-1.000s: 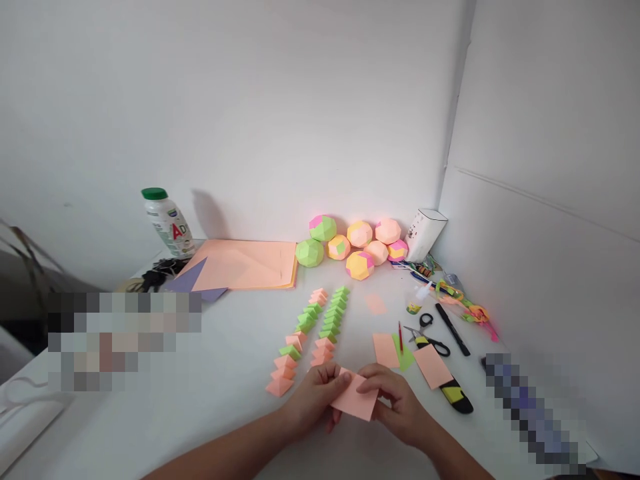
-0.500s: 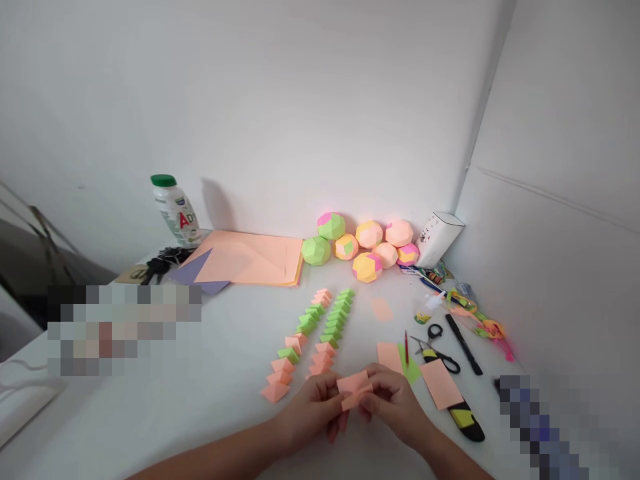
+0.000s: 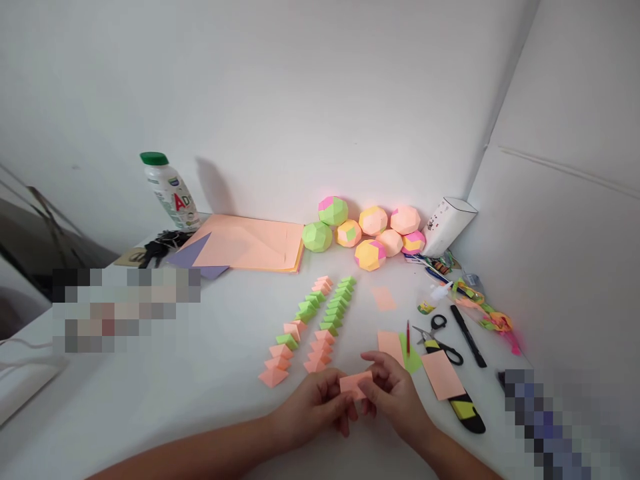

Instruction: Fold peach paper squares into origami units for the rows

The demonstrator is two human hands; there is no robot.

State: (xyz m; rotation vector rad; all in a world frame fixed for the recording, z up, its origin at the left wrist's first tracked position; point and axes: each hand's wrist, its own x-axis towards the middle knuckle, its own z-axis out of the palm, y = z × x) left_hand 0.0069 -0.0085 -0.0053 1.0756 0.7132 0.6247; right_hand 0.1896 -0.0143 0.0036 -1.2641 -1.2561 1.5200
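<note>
A small folded orange paper (image 3: 356, 383) is pinched between both hands just above the white table (image 3: 200, 373). My left hand (image 3: 313, 405) grips its left end with curled fingers. My right hand (image 3: 395, 397) pinches its right end with thumb and fingers. Just beyond the hands lie two rows of folded orange and green paper pieces (image 3: 313, 327). Flat orange squares (image 3: 443, 373) lie to the right, one on a yellow-black cutter (image 3: 467, 412).
Several paper polyhedron balls (image 3: 370, 233) sit against the back wall beside a white box (image 3: 445, 227). Large orange sheets (image 3: 245, 243), a green-capped bottle (image 3: 167, 190) and keys (image 3: 160, 247) lie at the back left. Scissors (image 3: 440, 340), a black pen (image 3: 467, 335) and a glue bottle (image 3: 433, 300) lie to the right.
The flat orange square has been folded in half into a narrow strip between my fingers. The view has shifted slightly left and down.
</note>
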